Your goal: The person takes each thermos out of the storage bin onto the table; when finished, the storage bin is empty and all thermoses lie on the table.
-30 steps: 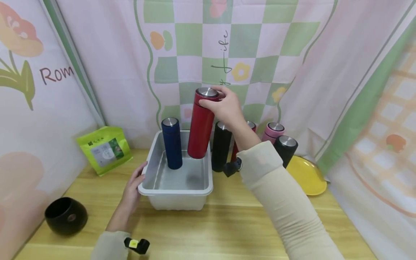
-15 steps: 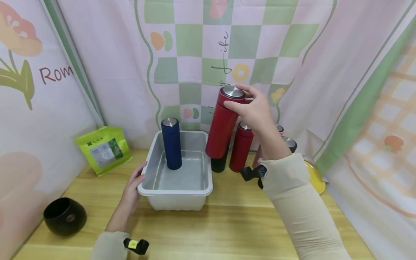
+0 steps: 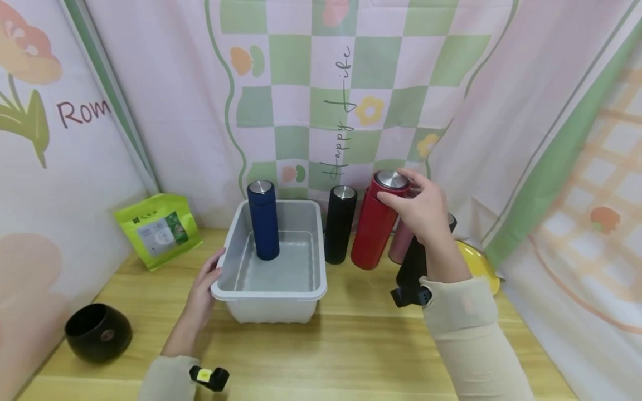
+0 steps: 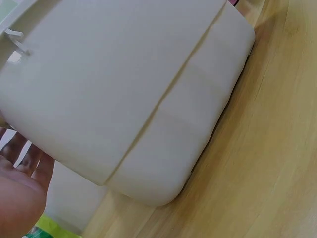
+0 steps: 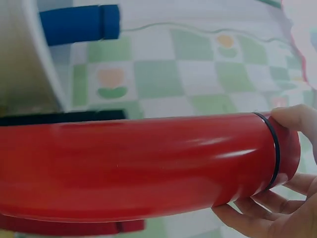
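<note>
The right hand (image 3: 423, 214) grips the cap end of a tall red metal flask with a silver top (image 3: 375, 223), fingers and thumb curled round it; the flask leans slightly and its base is at the wooden tabletop (image 3: 361, 345) toward the back edge, just right of an upright black flask with a silver top (image 3: 340, 224). In the right wrist view the fingers (image 5: 277, 198) wrap the red flask's cap, with the black flask lying close behind it. The left hand (image 3: 204, 289) rests against the left front corner of a pale grey rectangular plastic tub (image 3: 271, 292), fingers fairly straight along the rim; the left wrist view shows only the tub's outer wall (image 4: 148, 99) and part of the palm. Inside the tub, at its back left, a dark blue flask with a silver top (image 3: 263, 220) stands upright. Behind the right hand, a pink flask (image 3: 399, 245) and another black flask (image 3: 413, 262) stand partly hidden, beside a yellow plate (image 3: 478, 264) near the right edge. A green foil pouch (image 3: 157, 228) leans at the back left, and a round black bowl (image 3: 97, 332) sits near the front left corner.
</note>
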### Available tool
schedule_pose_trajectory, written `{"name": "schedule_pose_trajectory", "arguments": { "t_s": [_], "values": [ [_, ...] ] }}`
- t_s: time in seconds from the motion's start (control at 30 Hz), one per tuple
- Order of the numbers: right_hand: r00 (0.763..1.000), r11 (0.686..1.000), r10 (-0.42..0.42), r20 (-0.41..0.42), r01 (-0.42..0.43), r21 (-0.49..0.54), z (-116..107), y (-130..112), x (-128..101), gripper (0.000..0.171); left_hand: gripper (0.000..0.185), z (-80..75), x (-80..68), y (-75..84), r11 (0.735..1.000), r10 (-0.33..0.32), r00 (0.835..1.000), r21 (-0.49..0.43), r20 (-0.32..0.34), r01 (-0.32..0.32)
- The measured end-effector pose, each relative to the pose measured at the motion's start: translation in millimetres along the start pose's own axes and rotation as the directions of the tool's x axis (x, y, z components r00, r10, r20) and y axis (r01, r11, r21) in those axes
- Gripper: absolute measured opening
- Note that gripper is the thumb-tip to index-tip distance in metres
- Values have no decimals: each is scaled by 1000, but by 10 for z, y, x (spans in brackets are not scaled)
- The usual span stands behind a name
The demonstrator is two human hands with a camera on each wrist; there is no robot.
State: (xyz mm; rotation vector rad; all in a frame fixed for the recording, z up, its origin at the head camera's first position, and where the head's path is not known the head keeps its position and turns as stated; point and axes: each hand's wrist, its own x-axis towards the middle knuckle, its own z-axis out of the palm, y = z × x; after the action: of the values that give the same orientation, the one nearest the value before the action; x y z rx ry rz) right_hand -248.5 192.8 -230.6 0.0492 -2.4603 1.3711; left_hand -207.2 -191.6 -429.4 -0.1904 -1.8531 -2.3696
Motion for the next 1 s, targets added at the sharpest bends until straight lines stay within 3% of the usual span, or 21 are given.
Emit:
{"name": "schedule_pose_trajectory", "arguments": {
  "t_s": [0.23,0.53,1.0],
  "values": [
    [1000,999,25,-2,-25,-42,46,346,-24,67,50,-3,10,27,999,-26,1000,24,-4,26],
    [997,991,73,3,-73,-110,116,618,-39,69,50,0,8,1,1000,-17,1000,18,2,16],
    [994,989,103,29,-100,-105,179,823,-48,71,51,6,-9,27,999,-34,999,33,0,33]
  ]
}}
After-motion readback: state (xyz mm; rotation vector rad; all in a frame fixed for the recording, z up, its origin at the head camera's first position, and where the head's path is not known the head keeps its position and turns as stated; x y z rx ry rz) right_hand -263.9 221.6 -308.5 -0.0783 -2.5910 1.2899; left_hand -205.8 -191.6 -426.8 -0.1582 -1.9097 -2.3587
